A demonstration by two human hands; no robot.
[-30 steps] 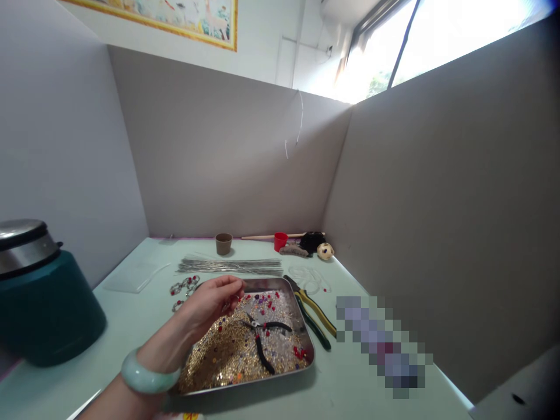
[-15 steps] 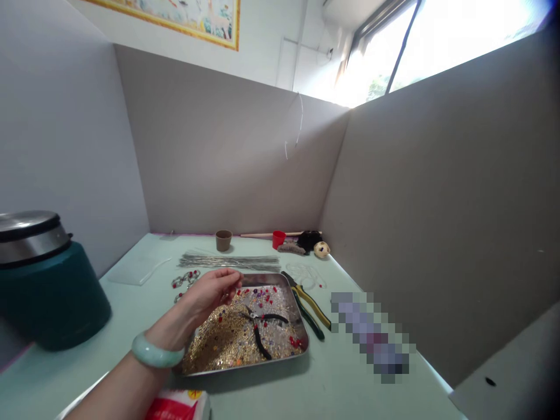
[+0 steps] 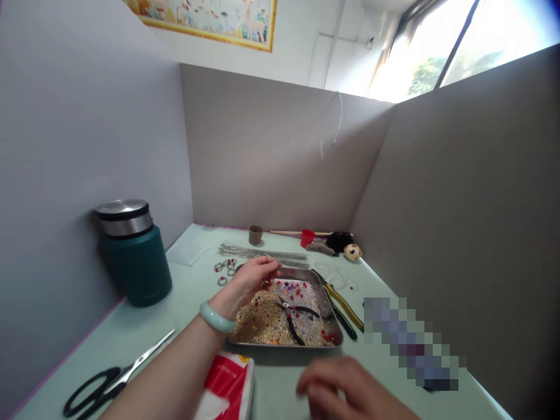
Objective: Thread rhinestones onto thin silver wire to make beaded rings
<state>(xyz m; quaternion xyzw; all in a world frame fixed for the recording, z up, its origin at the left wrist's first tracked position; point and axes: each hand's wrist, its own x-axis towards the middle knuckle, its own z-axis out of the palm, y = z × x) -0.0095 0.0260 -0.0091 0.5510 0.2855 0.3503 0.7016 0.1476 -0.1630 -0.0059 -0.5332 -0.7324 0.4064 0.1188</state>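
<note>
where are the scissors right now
In the head view the scissors lie at the lower left on the pale green table, in front of the green jar and left of the red-and-white packet.

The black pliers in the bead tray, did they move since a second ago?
No. The black pliers lie at the same spot and angle in the metal tray, right of the left hand; only the camera shifted.
</note>
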